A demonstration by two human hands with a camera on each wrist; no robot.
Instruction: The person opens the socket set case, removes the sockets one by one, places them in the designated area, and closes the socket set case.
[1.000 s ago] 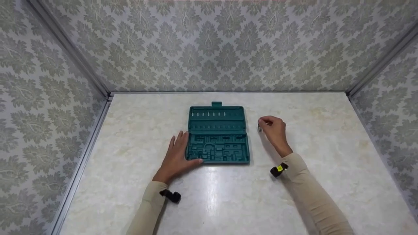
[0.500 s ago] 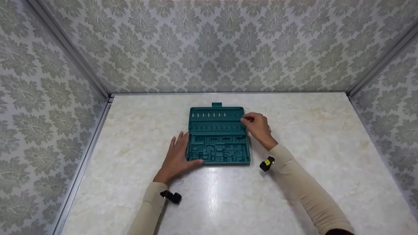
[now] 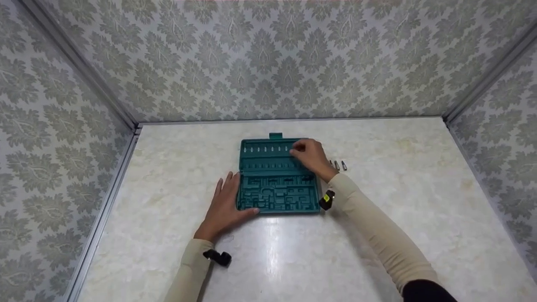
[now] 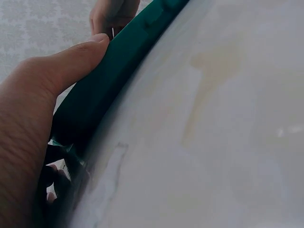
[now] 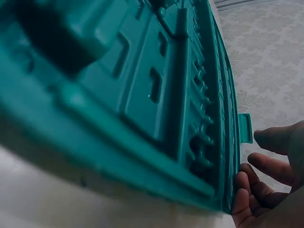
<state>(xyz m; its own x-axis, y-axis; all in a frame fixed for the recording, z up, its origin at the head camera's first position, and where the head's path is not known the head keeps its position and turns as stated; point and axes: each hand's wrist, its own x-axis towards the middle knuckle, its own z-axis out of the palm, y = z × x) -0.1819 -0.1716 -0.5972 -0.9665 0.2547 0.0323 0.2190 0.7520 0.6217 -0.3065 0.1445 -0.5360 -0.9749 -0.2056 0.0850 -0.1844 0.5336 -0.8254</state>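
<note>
An unfolded green plastic case (image 3: 277, 211) lies on the table, with molded recesses in its near half. Along the far half, several small silver screwdriver bits (image 3: 265, 149) stand in a row. My left hand (image 3: 223, 212) rests against the case's left side, fingers spread and thumb lying on its front edge. Over the right end of the bit row is my right hand (image 3: 310, 154). In the right wrist view its thumb and forefinger stand apart with a gap between them, while the other fingers are bent. Beside my right wrist, more bits (image 3: 344, 165) lie on the table.
A green latch tab (image 3: 275, 136) sticks out from the case's far edge. The pale marbled table (image 3: 168, 167) meets patterned walls (image 3: 264, 63) at the back and both sides. My right forearm (image 3: 377, 226) crosses over the table's right part.
My right hand has moved left from the table beside the case to the far half's bit row. Bits are now visible where it was. My left hand has stayed in place.
</note>
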